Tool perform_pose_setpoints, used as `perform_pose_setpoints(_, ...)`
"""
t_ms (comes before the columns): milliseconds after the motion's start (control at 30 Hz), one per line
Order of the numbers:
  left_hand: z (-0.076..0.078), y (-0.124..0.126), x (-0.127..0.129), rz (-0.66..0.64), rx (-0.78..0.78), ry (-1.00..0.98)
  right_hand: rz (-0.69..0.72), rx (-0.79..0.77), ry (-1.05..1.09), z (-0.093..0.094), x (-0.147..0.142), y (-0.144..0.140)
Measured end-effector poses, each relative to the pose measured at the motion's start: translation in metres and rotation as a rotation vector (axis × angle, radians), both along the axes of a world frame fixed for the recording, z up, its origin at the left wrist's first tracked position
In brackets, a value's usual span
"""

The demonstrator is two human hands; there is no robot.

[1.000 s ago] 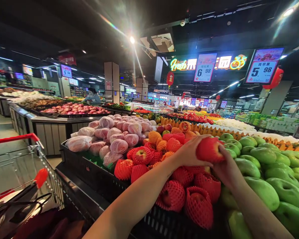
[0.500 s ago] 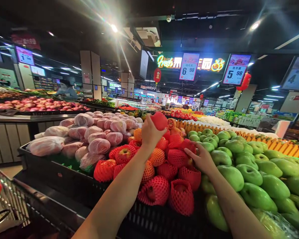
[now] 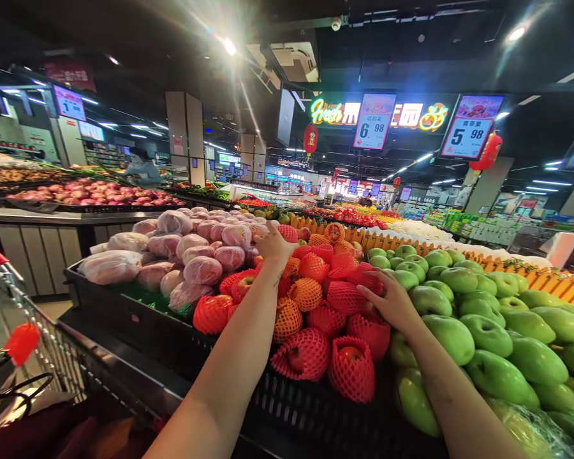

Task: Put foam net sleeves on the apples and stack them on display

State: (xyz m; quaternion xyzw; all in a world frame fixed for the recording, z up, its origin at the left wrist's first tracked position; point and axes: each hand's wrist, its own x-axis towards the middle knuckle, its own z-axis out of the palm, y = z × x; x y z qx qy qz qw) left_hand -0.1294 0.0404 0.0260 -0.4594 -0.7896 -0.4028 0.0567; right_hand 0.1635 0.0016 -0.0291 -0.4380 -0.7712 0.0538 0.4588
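My left hand (image 3: 273, 247) is stretched over the back of the pile, its fingers and thumb round an apple in a red foam net (image 3: 287, 233). Part of that apple is hidden behind the hand. On the pile's right side, my right hand (image 3: 390, 298) has its thumb and fingers on another red-netted apple (image 3: 365, 275), which stays among the others. Between my forearms lie several apples in red and orange foam nets (image 3: 306, 295), with red fruit skin showing through the openings.
Plastic-wrapped pink fruit (image 3: 203, 271) fills the left of the black crate (image 3: 287, 408); green apples (image 3: 485, 335) are heaped on the right. A shopping cart (image 3: 52, 344) stands at lower left. Price screens (image 3: 472, 126) hang overhead. A person (image 3: 142, 167) is in the left background.
My left hand has moved slightly left and lower with the red-netted apple, and it has turned. My right hand keeps its place on its apple. The view has shifted, showing more of the cart.
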Motion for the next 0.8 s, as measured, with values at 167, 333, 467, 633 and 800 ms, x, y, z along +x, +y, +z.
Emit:
perform_pose_setpoints(167, -0.007, 0.007, 0.015, -0.099, 0.137, 0.074, -0.011, 0.009, -0.016, 0.000, 0.000, -0.002)
perform_pose_setpoints(333, -0.006, -0.001, 0.024, -0.145, -0.030, 0.051, -0.028, -0.006, -0.106, 0.000, 0.000, -0.002)
perform_pose_setpoints(467, 0.000, -0.012, 0.024, -0.105, -0.138, 0.044, -0.102, -0.040, -0.213, -0.007, -0.007, -0.008)
perform_pose_setpoints(633, 0.003, -0.017, 0.025, -0.063, -0.226, 0.076, -0.190, -0.128, -0.304, -0.023, -0.022, -0.034)
perform_pose_setpoints(800, 0.006, -0.013, 0.028, -0.051, -0.292, 0.106, -0.229, -0.129, -0.316, -0.039, -0.027, -0.043)
